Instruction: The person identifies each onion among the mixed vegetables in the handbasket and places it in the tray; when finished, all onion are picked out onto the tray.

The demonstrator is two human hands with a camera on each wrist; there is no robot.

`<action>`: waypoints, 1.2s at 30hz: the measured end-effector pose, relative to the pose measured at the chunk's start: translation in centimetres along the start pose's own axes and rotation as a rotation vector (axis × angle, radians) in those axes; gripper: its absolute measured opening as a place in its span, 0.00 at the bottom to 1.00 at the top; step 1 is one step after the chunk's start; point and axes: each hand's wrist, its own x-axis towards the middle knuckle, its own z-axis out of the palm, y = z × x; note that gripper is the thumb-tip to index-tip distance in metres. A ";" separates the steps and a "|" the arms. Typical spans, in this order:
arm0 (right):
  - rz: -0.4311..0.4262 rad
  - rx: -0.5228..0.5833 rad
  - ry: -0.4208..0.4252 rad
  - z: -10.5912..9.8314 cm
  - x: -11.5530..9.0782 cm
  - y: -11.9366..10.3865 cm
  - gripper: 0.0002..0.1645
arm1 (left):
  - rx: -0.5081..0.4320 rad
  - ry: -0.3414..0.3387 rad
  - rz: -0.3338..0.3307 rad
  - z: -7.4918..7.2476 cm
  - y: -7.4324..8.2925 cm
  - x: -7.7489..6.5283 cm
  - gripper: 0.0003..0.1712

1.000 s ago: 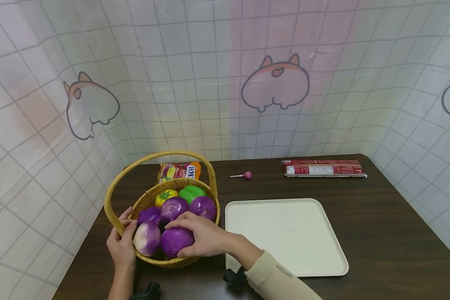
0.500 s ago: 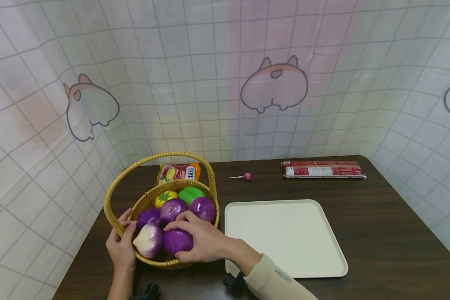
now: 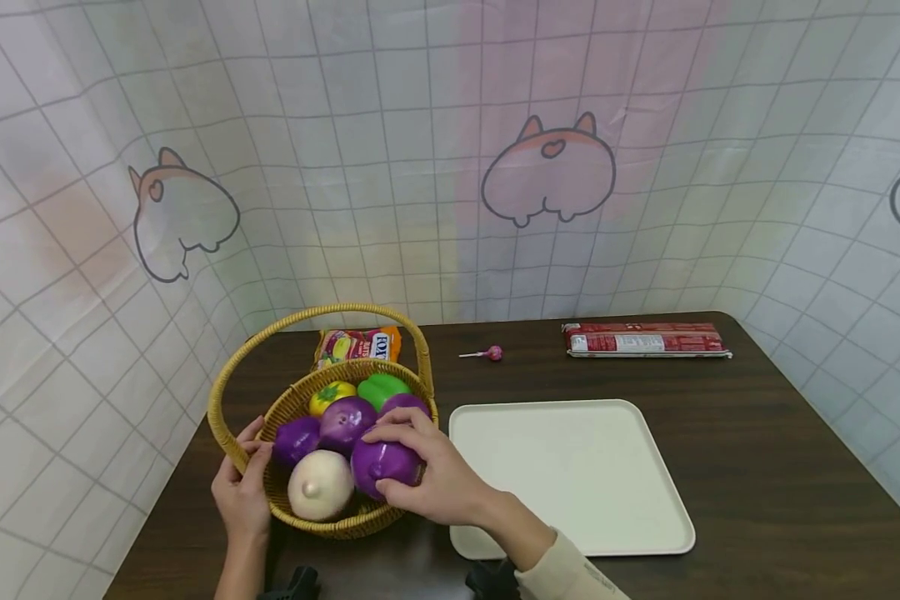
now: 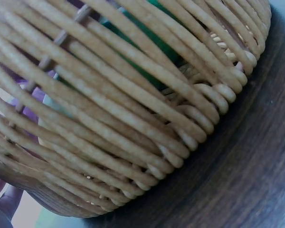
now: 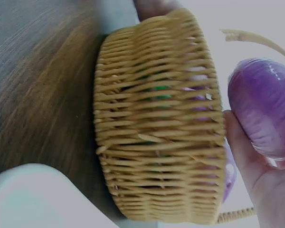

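Note:
In the head view my right hand (image 3: 438, 467) grips a round purple vegetable (image 3: 382, 468), lifted to the right-hand rim of a wicker basket (image 3: 371, 523). The right wrist view shows this vegetable (image 5: 263, 107) with glossy, streaked skin, just above the rim. My left hand (image 3: 243, 492) holds the basket's left side by the foot of its arched handle (image 3: 221, 400). Beside the held piece lies a white round vegetable (image 3: 320, 486) with a nub. Other purple vegetables (image 3: 347, 423), a yellow one (image 3: 333, 397) and a green pepper (image 3: 382, 388) fill the back.
A white tray (image 3: 570, 479) lies right of the basket. Behind the basket is a colourful candy bag (image 3: 360, 344). Farther right are a lollipop (image 3: 492, 353) and a long red packet (image 3: 645, 340) at the dark table's (image 3: 765, 467) back edge. A checked curtain (image 3: 405, 167) surrounds the table.
My right hand has raised the purple vegetable and moved it right. The white one beside it has rolled, turning its white nubbed end up. The left hand has stayed in place.

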 end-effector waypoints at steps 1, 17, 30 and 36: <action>-0.002 0.013 0.006 -0.3 -0.1 -0.1 0.27 | -0.007 -0.001 -0.002 0.0 0.0 0.0 0.08; 0.112 0.162 0.033 -4.4 -1.4 0.0 0.31 | 0.022 0.008 -0.007 0.0 -0.2 0.1 0.10; 0.221 0.125 0.090 -8.9 -2.3 1.2 0.36 | 0.028 -0.001 0.002 -0.1 -0.1 0.1 0.12; 0.269 0.143 0.148 -10.1 -2.8 2.1 0.39 | 0.054 -0.007 0.015 -0.2 -0.2 0.2 0.12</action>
